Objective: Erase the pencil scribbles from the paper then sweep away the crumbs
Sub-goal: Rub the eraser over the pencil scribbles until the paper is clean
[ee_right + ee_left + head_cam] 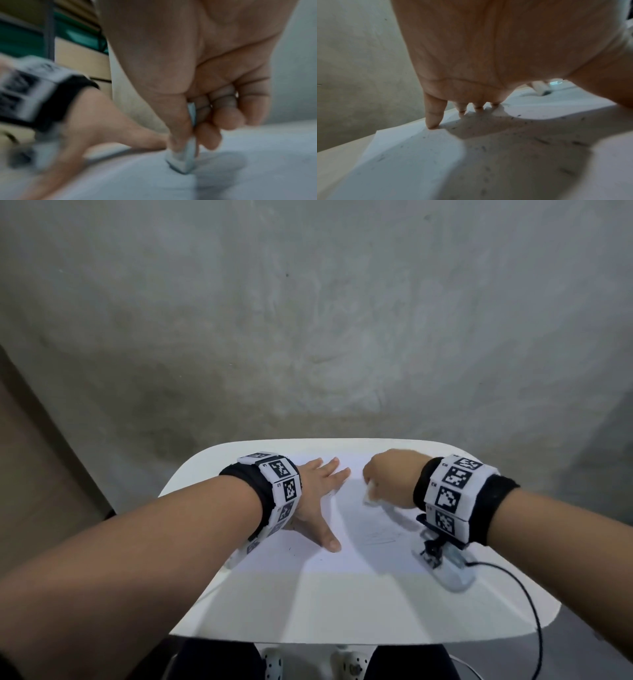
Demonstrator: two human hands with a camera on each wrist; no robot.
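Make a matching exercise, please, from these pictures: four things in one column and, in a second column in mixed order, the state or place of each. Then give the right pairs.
Column one:
1. left hand
2. right hand
3. eraser
4. crumbs

Column two:
A. scattered as dark specks over the paper
B. curled, pinching a small white block
C. fingers spread, pressing the sheet flat
D. its lower end touching the paper, held between thumb and fingers

Right pairs: 1-C, 2-B, 3-D, 4-A
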